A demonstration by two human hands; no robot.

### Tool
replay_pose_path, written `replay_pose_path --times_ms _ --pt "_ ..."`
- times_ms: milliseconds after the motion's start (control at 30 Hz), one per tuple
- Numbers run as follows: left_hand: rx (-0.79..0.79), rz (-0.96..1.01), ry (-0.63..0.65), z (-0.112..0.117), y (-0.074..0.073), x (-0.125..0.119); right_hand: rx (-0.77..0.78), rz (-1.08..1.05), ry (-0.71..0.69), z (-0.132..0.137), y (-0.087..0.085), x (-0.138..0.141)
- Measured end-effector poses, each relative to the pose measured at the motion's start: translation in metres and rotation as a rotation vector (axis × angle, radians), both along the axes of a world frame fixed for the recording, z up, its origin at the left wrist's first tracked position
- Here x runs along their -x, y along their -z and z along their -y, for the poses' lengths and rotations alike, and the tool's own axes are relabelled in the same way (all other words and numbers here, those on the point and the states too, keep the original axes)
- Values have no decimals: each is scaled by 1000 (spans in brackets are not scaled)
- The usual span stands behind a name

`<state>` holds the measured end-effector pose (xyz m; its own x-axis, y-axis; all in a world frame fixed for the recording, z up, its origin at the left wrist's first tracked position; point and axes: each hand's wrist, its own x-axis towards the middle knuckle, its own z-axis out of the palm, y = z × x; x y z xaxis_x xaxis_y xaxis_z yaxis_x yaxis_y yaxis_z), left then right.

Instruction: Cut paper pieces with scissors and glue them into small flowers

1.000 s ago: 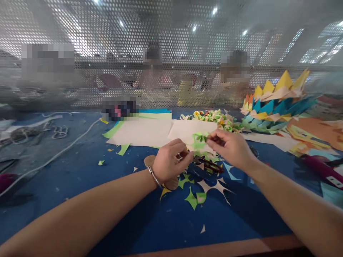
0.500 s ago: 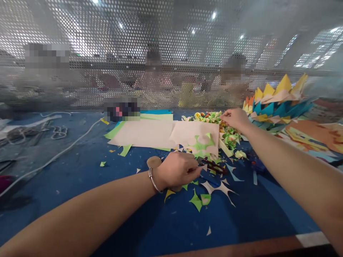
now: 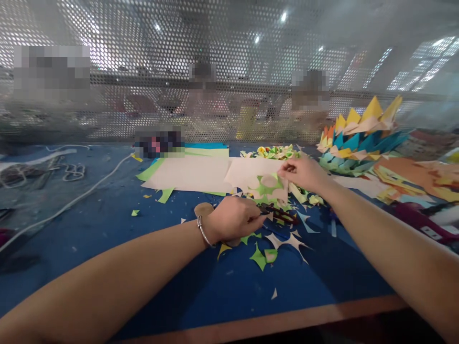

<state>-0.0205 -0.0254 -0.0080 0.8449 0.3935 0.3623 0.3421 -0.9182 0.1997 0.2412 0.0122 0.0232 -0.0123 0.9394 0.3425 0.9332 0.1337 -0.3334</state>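
My left hand (image 3: 238,220), with a bangle at the wrist, is closed low over the blue table (image 3: 143,282). Whatever its fingers hold, if anything, is hidden. A dark, slender tool (image 3: 283,215) lies just beyond its fingertips. My right hand (image 3: 304,174) has its fingers pinched together at the right part of a pale paper sheet (image 3: 247,167). I cannot make out anything between them. Green cut-out scraps (image 3: 267,187) lie on that sheet near the fingertips. White scraps (image 3: 290,242) and green pieces (image 3: 258,258) are scattered in front of my left hand.
Curled paper bits (image 3: 276,152) are heaped behind the sheet. A layered paper-point craft (image 3: 362,136) stands at the right, near orange and yellow paper (image 3: 412,177). A white cord (image 3: 89,191) crosses the left side. A perforated screen (image 3: 233,43) closes off the back.
My right hand has moved left and toward me, from the heap of curled bits to the pale sheet. My left hand stays closed in nearly the same place. The view has shifted slightly.
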Motion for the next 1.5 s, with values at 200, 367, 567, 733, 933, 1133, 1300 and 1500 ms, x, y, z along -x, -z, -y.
replay_pose_path --times_ms 200,367,567,733,933,1133,1300,1500 --pt "-56 -35 -84 -5 2 1 61 11 -18 0 20 11" --pt "-36 71 -279 -17 4 4 82 10 -49 -1 30 9" --pt "37 194 -425 -33 3 12 -19 45 8 6 16 -4" --pt "60 193 -592 -49 3 27 -211 89 185 14 -8 -35" --pt "78 66 -657 -57 4 32 -219 34 247 8 -1 -47" --pt "82 32 -644 -54 3 29 -114 -38 149 -9 17 -30" --pt "85 13 -634 -55 5 29 -129 -110 93 -12 16 -19" --pt "102 21 -616 -60 8 29 -176 -209 -13 -10 15 -8"
